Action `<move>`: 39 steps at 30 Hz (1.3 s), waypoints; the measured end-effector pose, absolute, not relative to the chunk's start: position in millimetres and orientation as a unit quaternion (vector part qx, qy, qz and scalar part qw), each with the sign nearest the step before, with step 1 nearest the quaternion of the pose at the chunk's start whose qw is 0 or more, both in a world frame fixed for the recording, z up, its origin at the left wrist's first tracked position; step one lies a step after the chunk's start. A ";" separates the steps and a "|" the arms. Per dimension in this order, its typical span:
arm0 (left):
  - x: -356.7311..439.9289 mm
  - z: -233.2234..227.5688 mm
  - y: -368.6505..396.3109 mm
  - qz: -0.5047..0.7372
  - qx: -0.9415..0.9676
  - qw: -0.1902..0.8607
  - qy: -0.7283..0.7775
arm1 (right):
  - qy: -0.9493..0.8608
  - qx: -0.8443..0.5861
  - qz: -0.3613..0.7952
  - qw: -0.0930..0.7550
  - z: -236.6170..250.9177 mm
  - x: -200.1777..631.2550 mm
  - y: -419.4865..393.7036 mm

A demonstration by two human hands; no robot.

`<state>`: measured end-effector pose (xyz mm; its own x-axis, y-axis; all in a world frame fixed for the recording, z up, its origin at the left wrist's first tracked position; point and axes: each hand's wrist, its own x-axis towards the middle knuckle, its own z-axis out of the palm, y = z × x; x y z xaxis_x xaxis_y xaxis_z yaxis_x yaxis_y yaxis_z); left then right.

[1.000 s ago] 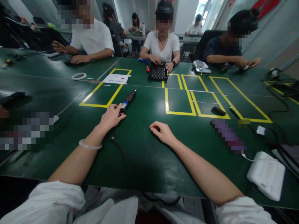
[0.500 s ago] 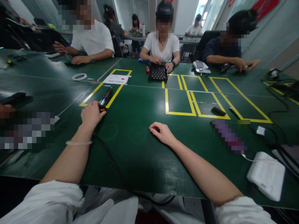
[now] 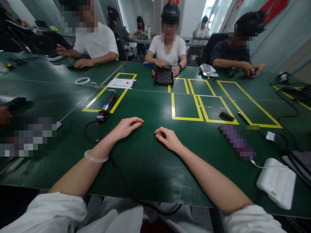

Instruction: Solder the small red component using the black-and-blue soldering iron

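Observation:
My left hand [image 3: 126,127] is over the table in front of me, fingers and thumb brought together around a small orange thing [image 3: 141,122], mostly covered by the fingertips. My right hand [image 3: 168,137] rests on the green tabletop just to the right, fingers curled in against the thumb; what they hold, if anything, is hidden. Beyond my left hand, apart from it, a corded electric screwdriver [image 3: 108,103], black and silver with a blue band, lies within a yellow tape outline. Its black cable loops towards me beneath my left forearm.
Yellow tape outlines [image 3: 187,118] mark the green table [image 3: 150,168]. A paper sheet [image 3: 121,83], tape roll [image 3: 82,80], dark block [image 3: 227,116] and white box [image 3: 277,183] lie around. Across the table, a person handles a black compartment tray [image 3: 164,77]; others sit on both sides.
My left hand has left the screwdriver and moved right, towards my right hand, with the small orange thing at its fingertips. The screwdriver's rear end and cable now show. My right hand has stayed put.

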<state>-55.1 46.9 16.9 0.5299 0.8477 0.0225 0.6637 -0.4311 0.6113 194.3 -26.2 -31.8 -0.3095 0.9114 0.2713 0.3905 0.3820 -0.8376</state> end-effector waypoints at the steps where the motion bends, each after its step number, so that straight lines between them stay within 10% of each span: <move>1: -43.8 15.4 39.9 0.153 0.833 0.326 0.420 | -0.734 -0.434 0.346 0.391 -32.7 194.3 -26.5; 15: -13.1 9.8 12.2 0.150 0.768 0.525 0.336 | -0.748 -0.389 0.373 0.386 -28.8 190.9 -29.4; 26: -7.0 18.2 -1.4 0.147 0.908 0.189 0.343 | -0.613 -0.384 0.535 0.437 -36.2 193.8 -18.5; 35: -6.3 5.4 5.4 0.188 0.781 0.471 0.365 | -0.727 -0.406 0.366 0.417 -31.3 191.1 -28.1; 39: -11.6 9.2 15.6 0.196 0.795 0.431 0.379 | -0.733 -0.424 0.341 0.408 -28.0 191.5 -29.4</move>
<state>-11.6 15.6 9.2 0.6361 0.7715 -0.0151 0.4345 -0.3420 0.8332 191.5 -29.4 -28.0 -0.3075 0.8999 0.3093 0.3431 0.4080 -0.8460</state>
